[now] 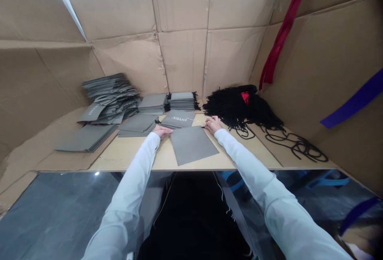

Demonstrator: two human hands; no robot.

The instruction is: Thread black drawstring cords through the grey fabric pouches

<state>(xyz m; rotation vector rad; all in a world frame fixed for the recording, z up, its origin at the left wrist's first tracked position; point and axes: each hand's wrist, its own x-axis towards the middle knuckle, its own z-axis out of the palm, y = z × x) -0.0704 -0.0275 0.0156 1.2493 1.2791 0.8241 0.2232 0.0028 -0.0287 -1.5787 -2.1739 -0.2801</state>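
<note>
A flat grey pouch (194,146) lies at the table's front, its far edge between my hands. My left hand (162,131) is closed on its far left corner, fingers pressed together. My right hand (213,124) is closed in a pinch at the far right corner, around a thin metal rod (196,121) that points left. Just beyond, another grey pouch (178,119) with white lettering "INTEX" lies under the rod. A small black cord end (157,121) shows beside my left hand.
Grey pouches stand in a tall heap (112,96) and lower stacks (86,138) at left. A neat stack with black cord ends (182,101) sits at the back. Black cords (243,106) pile up at right, near a hanging red strap (283,36). Cardboard walls (182,60) enclose the table.
</note>
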